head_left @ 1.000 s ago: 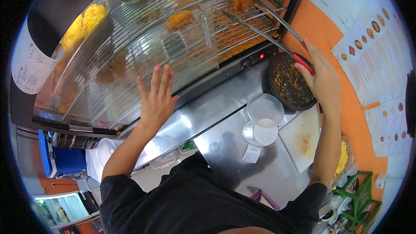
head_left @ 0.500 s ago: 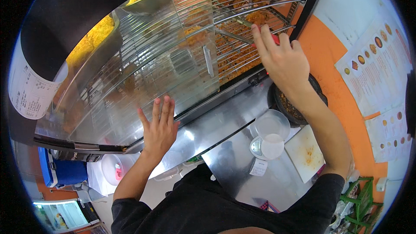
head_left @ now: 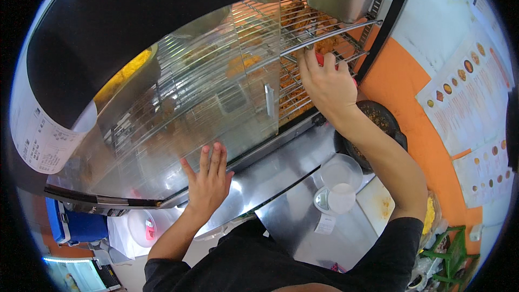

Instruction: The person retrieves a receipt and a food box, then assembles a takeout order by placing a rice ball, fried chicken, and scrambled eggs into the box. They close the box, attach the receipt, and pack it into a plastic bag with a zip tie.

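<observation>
My right hand (head_left: 331, 86) is closed around the red-handled metal tongs (head_left: 320, 58) at the uncovered side of a glass-fronted food warming cabinet (head_left: 265, 135). Past the fingers, pieces of crumbed fried food (head_left: 324, 42) lie on wire racks; the tongs' tips are hidden. My left hand (head_left: 210, 184) has its fingers stretched out flat by the lower part of the sliding glass door (head_left: 267, 100). Whether its fingertips touch the glass I cannot tell. Behind the glass show more fried pieces and a pan of yellow food (head_left: 121, 78).
A steel pan (head_left: 340, 2) sits on the top rack. Below my right arm are a dark bowl of crumbs (head_left: 376, 119), a clear tub (head_left: 341, 170), a small scale (head_left: 321, 199) and a cutting board (head_left: 373, 205). A blue cooler (head_left: 81, 221) stands at lower left.
My right hand with the tongs has moved left and slightly lower in the picture, the tongs' arms now mostly hidden. The view has shifted; my left hand stays flat by the glass.
</observation>
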A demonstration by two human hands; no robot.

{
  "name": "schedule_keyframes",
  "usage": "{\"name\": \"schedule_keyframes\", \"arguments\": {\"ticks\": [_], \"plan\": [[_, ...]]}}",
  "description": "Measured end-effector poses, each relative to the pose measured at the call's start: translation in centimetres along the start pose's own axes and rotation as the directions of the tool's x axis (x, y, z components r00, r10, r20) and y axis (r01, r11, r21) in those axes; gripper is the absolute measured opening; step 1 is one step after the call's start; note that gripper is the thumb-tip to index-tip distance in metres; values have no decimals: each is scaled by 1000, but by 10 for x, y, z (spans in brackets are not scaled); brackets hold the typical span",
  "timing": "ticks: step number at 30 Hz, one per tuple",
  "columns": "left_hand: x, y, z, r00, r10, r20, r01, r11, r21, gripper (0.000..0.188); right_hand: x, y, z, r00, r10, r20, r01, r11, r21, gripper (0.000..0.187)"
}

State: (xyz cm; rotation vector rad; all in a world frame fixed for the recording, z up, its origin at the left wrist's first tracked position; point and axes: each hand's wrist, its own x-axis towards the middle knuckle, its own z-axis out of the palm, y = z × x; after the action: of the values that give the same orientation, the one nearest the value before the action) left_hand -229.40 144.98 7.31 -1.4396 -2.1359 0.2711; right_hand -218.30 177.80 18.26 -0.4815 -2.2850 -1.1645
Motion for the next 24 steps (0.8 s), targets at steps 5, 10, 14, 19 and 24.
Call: {"name": "schedule_keyframes", "arguments": {"ticks": [5, 10, 14, 19, 24], "plan": [[-2, -1, 5, 999, 14, -39, -14, 1000, 0, 76, 8, -9, 7, 996, -46, -80, 50, 997, 60, 38], [-3, -1, 8, 999, 20, -41, -20, 1000, -2, 75, 9, -8, 4, 994, -81, -78, 89, 991, 97, 37], [-2, 1, 9, 999, 12, -48, -12, 1000, 4, 77, -2, 10, -10, 998, -54, 22, 51, 991, 120, 45], [2, 5, 15, 998, 7, -58, -10, 999, -40, 81, -52, 45, -61, 996, 37, 82, -41, 998, 44, 49], [21, 14, 23, 991, 27, -133, -40, 994, -98, 83, -124, 76, -139, 966, 120, 230, -89, 986, -140, 59]]}}
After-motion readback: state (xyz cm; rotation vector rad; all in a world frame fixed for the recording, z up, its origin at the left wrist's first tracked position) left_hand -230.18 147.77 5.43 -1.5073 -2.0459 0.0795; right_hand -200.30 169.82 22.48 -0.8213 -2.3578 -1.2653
